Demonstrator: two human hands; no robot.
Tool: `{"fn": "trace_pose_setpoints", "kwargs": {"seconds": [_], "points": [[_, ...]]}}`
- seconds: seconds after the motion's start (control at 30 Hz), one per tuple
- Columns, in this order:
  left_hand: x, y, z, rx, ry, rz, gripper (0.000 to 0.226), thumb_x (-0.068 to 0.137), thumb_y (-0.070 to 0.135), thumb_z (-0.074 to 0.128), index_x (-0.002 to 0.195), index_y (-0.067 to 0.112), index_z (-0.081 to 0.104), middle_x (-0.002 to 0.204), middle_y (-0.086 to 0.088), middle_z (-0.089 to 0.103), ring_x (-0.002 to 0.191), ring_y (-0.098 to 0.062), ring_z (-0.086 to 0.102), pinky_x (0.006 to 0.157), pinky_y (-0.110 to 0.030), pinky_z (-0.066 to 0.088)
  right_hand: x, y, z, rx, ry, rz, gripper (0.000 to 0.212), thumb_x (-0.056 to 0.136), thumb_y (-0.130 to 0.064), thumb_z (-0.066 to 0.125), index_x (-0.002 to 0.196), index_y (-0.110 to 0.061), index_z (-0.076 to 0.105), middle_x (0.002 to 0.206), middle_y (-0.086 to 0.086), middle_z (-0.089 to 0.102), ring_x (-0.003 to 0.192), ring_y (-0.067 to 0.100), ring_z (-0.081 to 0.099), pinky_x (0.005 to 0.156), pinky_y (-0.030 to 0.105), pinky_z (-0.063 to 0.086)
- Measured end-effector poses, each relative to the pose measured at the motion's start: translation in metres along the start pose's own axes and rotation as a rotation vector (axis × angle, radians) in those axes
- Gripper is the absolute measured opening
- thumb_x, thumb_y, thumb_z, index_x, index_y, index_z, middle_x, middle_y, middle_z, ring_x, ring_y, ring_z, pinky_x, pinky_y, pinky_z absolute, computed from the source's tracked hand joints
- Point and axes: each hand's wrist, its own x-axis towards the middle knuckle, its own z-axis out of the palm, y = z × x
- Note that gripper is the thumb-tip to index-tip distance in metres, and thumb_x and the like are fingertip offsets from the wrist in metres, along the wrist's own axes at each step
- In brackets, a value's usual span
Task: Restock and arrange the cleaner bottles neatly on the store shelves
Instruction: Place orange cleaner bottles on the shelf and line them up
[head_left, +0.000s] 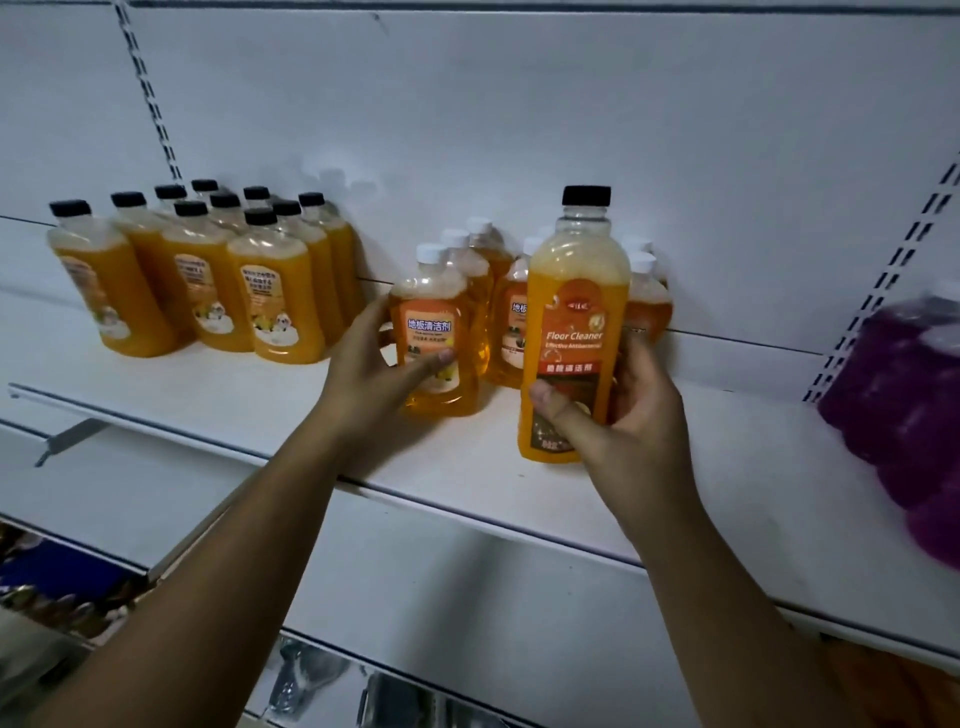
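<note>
My right hand grips a tall orange "Floor Cleaner" bottle with a black cap, upright, its base on or just above the white shelf. My left hand wraps around a smaller orange bottle with a white cap that stands at the front of a cluster of white-capped bottles. Part of that cluster is hidden behind the tall bottle. To the left stands a group of several black-capped orange bottles in rows.
Purple bottles, blurred, fill the shelf's right end. Slotted uprights run up the white back panel. A lower shelf sits below left, with dark goods under it. Bare shelf lies between the two orange groups.
</note>
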Motion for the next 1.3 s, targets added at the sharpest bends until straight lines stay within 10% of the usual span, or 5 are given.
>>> {"fn": "trace_pose_setpoints", "kwargs": {"seconds": [0.4, 0.8, 1.3], "points": [[0.02, -0.008, 0.001, -0.059, -0.108, -0.011, 0.073, 0.09, 0.035, 0.077, 0.154, 0.03, 0.042, 0.141, 0.013, 0.062, 0.124, -0.001, 0.062, 0.098, -0.021, 0.057, 0.003, 0.009, 0.004, -0.011, 0.043, 0.016, 0.071, 0.073, -0.05, 0.082, 0.138, -0.037, 0.056, 0.127, -0.021, 0.069, 0.115, -0.004, 0.065, 0.08, 0.012, 0.055], [-0.031, 0.027, -0.013, 0.326, 0.13, 0.124, 0.09, 0.089, 0.062, 0.072, 0.161, 0.028, 0.032, 0.162, 0.004, 0.044, 0.148, -0.017, 0.043, 0.115, -0.05, 0.046, -0.008, 0.012, -0.009, -0.036, 0.075, 0.054, 0.072, 0.073, -0.05, 0.082, 0.138, -0.032, 0.056, 0.126, -0.017, 0.069, 0.116, 0.003, 0.067, 0.086, 0.02, 0.057], [-0.126, 0.116, 0.132, 0.384, -0.309, 0.382, 0.077, 0.087, 0.075, 0.056, 0.152, 0.037, 0.044, 0.15, 0.011, 0.055, 0.135, -0.013, 0.051, 0.103, -0.038, 0.047, -0.116, -0.02, -0.174, -0.117, 0.383, 0.128, 0.066, 0.068, -0.042, 0.082, 0.128, -0.026, 0.06, 0.114, -0.011, 0.074, 0.102, 0.003, 0.072, 0.078, 0.02, 0.061]]}}
